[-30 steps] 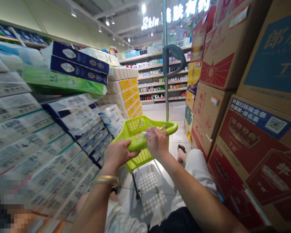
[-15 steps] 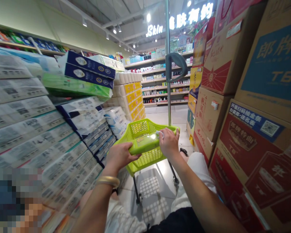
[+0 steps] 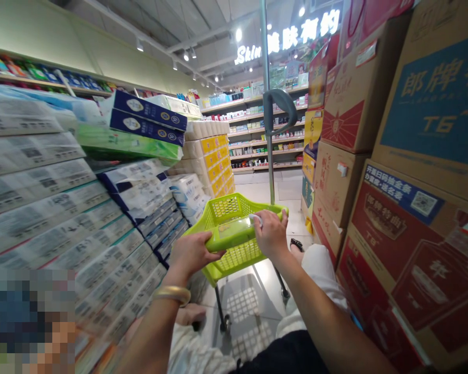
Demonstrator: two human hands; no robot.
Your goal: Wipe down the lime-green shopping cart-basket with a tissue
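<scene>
A lime-green wheeled shopping basket (image 3: 226, 208) stands on the tiled aisle floor in front of me. My left hand (image 3: 191, 253) is closed over its near rim at the left corner, a gold bangle on that wrist. My right hand (image 3: 271, 235) grips the rim further right, with a small white thing, perhaps a cloth or tissue, pinched under its fingers against the rim. The basket's grey pull handle (image 3: 281, 109) rises on a metal pole behind it. I cannot see anything inside the basket.
Stacked packs of tissue and toilet paper (image 3: 62, 208) wall the left side. Tall piles of cardboard cartons (image 3: 405, 171) close the right side. My legs in light trousers and a sandalled foot (image 3: 296, 244) are beside the basket. Stocked shelves (image 3: 257, 140) stand at the aisle's far end.
The basket has been pulled up and nearer, tilting toward me. My right hand slid along the rim to the right. The view has shifted slightly.
</scene>
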